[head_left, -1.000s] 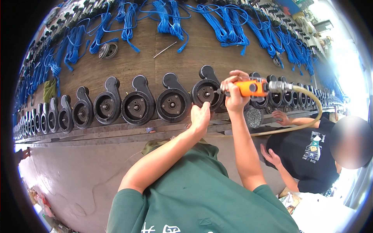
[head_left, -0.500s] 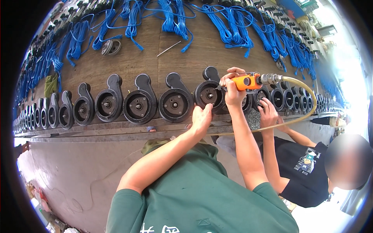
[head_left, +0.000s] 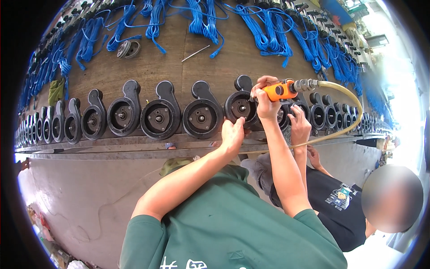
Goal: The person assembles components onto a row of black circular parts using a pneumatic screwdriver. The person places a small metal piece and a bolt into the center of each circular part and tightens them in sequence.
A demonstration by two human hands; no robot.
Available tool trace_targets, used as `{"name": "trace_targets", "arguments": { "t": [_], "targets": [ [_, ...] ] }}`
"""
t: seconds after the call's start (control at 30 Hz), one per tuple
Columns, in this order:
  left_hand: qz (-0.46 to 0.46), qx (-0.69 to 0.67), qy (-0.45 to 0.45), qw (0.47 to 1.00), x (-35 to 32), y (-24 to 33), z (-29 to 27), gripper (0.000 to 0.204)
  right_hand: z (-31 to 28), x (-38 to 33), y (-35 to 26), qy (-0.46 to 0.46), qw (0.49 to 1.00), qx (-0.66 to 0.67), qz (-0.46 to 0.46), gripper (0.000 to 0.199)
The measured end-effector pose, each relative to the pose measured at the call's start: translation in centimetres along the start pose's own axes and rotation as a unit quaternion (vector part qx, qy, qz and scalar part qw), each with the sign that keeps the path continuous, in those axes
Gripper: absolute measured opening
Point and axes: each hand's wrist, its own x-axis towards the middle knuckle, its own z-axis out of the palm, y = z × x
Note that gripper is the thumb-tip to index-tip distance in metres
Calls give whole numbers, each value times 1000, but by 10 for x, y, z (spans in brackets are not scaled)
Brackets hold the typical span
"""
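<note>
My right hand (head_left: 267, 104) is wrapped around an orange air screwdriver (head_left: 281, 92), raised at the bench edge. Its nose points left at a black round housing (head_left: 234, 101), which has a metal shaft at its centre and a rounded arm on top. Whether the bit touches the housing is hidden by my fingers. At the lower right rim of that same housing, my left hand (head_left: 233, 135) grips the edge, fingertips on its front face. A similar black housing (head_left: 201, 118) stands directly to the left.
More housings (head_left: 123, 115) line the wooden bench (head_left: 179, 71) both ways. Bundled blue cords (head_left: 197, 20), a thin metal rod (head_left: 195, 53) and metal discs (head_left: 128, 49) lie farther back. A yellowish air hose (head_left: 354, 101) loops rightward. A co-worker's hand (head_left: 300, 125) works close on the right.
The screwdriver and my right hand have shifted slightly left. The co-worker has leaned closer, and their hand has come off the housing beside mine. My left hand keeps its place.
</note>
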Motion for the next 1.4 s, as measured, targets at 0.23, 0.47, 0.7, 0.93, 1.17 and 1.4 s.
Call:
{"name": "trace_targets", "arguments": {
  "t": [0.23,0.47,0.7,0.93,1.17,1.4],
  "targets": [
    [23,-34,-12,999,-5,8,-2,39,0,-9,5,-15,993,-97,-60,26],
    [52,-25,13,998,4,-8,-6,33,16,6,-5,18,1000,20,-8,25],
    [53,-27,-25,998,13,-8,-14,35,37,-20,-10,8,995,97,17,25],
    [73,3,1,997,8,-6,-16,36,40,-24,-1,11,995,101,6,27],
    [74,5,-33,997,15,-10,-20,35,44,-24,-1,18,996,86,12,22],
    [60,27,-30,997,25,-18,-22,40,43,-21,-1,18,998,66,7,22]
  ]
}}
